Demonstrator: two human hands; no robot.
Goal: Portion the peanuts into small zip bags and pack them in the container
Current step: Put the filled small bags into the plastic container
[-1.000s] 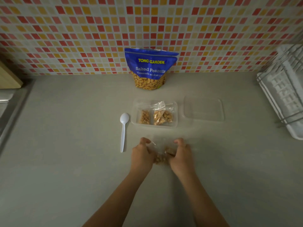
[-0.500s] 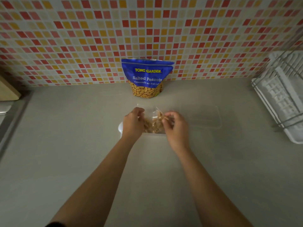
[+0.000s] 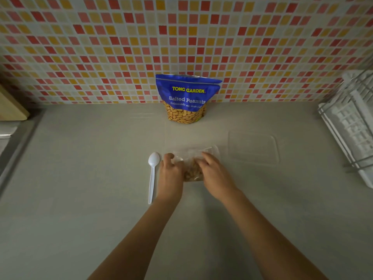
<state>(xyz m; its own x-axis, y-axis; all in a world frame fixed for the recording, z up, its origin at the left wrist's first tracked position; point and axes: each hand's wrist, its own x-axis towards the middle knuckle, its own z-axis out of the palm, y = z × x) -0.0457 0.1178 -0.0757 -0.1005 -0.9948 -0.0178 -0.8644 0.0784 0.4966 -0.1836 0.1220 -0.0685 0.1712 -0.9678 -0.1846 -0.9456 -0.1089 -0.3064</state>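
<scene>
A blue Salted Peanuts pouch [image 3: 187,98] stands upright against the tiled wall. In front of it, a clear plastic container [image 3: 215,151] sits on the counter, mostly covered by both hands. A small zip bag of peanuts [image 3: 192,171] lies in it, between my hands. My left hand [image 3: 170,174] rests on the bag's left side, fingers curled over it. My right hand [image 3: 214,174] presses on its right side. The other bags in the container are hidden under my hands.
A white plastic spoon [image 3: 152,174] lies just left of my left hand. The container's clear lid [image 3: 253,147] lies flat to the right. A white dish rack [image 3: 351,126] fills the right edge. A sink edge [image 3: 10,138] and wooden board [image 3: 10,106] are far left.
Both hands lifted the filled zip bag from the near counter and carried it forward into the container. They now press it down among the other bags.
</scene>
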